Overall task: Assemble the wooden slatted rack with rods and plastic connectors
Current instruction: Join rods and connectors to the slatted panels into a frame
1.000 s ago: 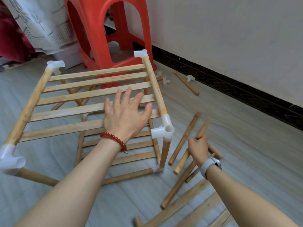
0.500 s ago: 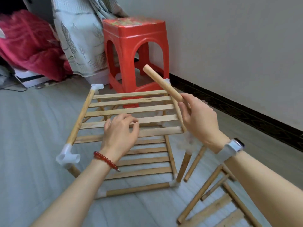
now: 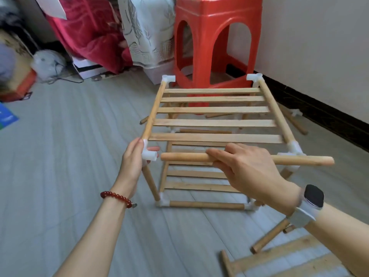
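At nine o'clock of the two-tier wooden slatted rack (image 3: pixel 215 122), the near-left white plastic corner connector (image 3: pixel 148 153) is gripped by the left hand (image 3: pixel 132 160), thumb along its outer side and fingers curled behind it; a red beaded bracelet (image 3: pixel 117 198) is worn on that wrist. Just to the right, a round light-wood rod (image 3: pixel 247 158) is held level by the right hand (image 3: pixel 247 170), the fingers wrapped over it and clamped, its left tip almost touching the open socket of that connector. The rod's right end is seen passing in front of the near-right white connector (image 3: pixel 292 149). A red plastic stool (image 3: pixel 215 41) stands at twelve o'clock behind the rack. Loose wooden rods and slats (image 3: pixel 279 258) lie on the grey floor (image 3: pixel 60 156) at five o'clock.
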`<state>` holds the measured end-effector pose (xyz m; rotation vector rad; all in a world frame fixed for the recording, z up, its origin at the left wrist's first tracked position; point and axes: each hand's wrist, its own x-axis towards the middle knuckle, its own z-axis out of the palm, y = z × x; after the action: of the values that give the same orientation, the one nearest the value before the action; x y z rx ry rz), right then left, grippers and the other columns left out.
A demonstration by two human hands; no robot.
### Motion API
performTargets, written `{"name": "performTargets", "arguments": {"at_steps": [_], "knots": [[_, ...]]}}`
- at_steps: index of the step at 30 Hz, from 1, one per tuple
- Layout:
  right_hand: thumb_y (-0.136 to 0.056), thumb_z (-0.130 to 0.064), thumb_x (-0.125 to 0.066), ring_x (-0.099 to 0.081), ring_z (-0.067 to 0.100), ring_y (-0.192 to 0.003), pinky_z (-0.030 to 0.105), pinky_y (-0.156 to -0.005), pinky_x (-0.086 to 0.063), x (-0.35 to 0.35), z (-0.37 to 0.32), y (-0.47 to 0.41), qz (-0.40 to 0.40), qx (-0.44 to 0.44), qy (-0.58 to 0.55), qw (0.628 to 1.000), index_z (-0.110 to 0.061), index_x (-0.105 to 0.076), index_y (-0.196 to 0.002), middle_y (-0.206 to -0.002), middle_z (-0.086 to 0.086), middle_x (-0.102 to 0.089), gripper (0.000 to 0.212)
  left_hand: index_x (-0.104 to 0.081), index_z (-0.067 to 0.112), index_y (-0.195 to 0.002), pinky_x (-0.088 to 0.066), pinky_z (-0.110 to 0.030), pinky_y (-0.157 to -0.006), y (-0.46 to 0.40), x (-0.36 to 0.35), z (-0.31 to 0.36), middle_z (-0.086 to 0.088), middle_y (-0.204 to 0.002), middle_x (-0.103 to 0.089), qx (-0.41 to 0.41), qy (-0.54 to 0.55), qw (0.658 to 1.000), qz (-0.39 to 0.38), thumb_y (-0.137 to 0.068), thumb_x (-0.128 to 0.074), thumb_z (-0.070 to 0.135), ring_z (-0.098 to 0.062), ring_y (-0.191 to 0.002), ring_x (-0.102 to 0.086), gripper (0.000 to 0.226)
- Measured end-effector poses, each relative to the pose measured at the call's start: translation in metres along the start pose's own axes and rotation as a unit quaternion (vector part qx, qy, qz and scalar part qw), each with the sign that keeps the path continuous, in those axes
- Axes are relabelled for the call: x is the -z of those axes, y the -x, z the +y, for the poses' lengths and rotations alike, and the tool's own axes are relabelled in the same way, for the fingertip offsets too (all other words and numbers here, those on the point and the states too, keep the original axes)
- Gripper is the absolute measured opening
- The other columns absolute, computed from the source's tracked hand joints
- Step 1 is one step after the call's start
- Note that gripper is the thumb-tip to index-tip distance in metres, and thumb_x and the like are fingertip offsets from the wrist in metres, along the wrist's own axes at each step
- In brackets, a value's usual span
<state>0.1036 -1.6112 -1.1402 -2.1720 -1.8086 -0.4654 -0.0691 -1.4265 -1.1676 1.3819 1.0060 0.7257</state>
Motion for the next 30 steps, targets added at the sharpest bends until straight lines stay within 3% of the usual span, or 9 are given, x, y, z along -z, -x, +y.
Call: {"name": "performTargets", "arguments": {"at_steps": [5,13,20,23,27,30], "knots": [[-0.088,-0.038,-0.038,-0.05,0.02,-0.048,0.023,-0.046,-0.02,-0.006,-0.011,-0.011,0.007,-0.003,-0.004,1.0,-0.03,-0.069,-0.102,-0.061,-0.005,-0.051,0.035,-0.055,0.031,-0.104,-0.043,-0.039,-0.093,0.0,0.001,-0.001,-0.002,-0.087,-0.073,-0.007,0.004,1.0,-0.006,-0.102,-0.031,0.032,-0.024,-0.105,-0.059,0.024],[-0.088,-0.037,-0.038,-0.049,0.019,-0.047,0.023,-0.047,-0.019,-0.01,-0.013,-0.012,0.011,-0.008,-0.007,1.0,-0.03,-0.069,-0.103,-0.061,-0.005,-0.05,0.035,-0.053,0.032,-0.101,-0.041,-0.034,-0.094,0.003,-0.002,0.0,-0.006,-0.096,-0.071,-0.01,0.045,0.999,-0.003,-0.103,-0.028,0.029,-0.021,-0.108,-0.059,0.026],[-0.091,-0.036,-0.04,-0.045,0.017,-0.045,0.022,-0.039,-0.024,-0.02,-0.022,0.0,-0.006,-0.015,-0.041,0.999,-0.027,-0.066,-0.104,-0.061,-0.006,-0.047,0.03,-0.054,0.028,-0.1,-0.041,-0.031,-0.09,0.002,-0.004,-0.002,-0.005,-0.088,-0.071,-0.015,0.055,0.998,0.0,-0.103,-0.027,0.032,-0.019,-0.101,-0.059,0.027],[-0.091,-0.036,-0.038,-0.044,0.019,-0.044,0.022,-0.043,-0.02,-0.021,-0.024,-0.007,0.008,-0.004,-0.025,1.0,-0.026,-0.067,-0.101,-0.06,-0.004,-0.048,0.032,-0.053,0.029,-0.102,-0.04,-0.029,-0.088,0.004,-0.004,-0.003,-0.004,-0.089,-0.071,-0.014,0.053,0.998,-0.007,-0.104,-0.025,0.032,-0.016,-0.098,-0.059,0.028],[-0.09,-0.035,-0.036,-0.042,0.02,-0.04,0.017,-0.041,-0.01,-0.019,-0.026,-0.014,-0.01,0.009,-0.026,1.0,-0.025,-0.066,-0.098,-0.058,-0.005,-0.047,0.033,-0.05,0.027,-0.115,-0.04,-0.03,-0.089,0.002,0.001,-0.005,-0.005,-0.1,-0.071,-0.01,0.029,0.999,-0.032,-0.104,-0.025,0.03,-0.02,-0.111,-0.058,0.028],[-0.088,-0.035,-0.035,-0.032,0.018,-0.038,0.016,-0.044,-0.003,-0.02,-0.031,-0.02,-0.03,0.014,-0.038,0.999,-0.025,-0.063,-0.092,-0.056,-0.006,-0.048,0.031,-0.05,0.029,-0.114,-0.042,-0.032,-0.09,0.0,0.005,-0.005,-0.004,-0.102,-0.071,-0.01,0.022,0.999,-0.036,-0.104,-0.025,0.029,-0.021,-0.113,-0.058,0.027]]}}
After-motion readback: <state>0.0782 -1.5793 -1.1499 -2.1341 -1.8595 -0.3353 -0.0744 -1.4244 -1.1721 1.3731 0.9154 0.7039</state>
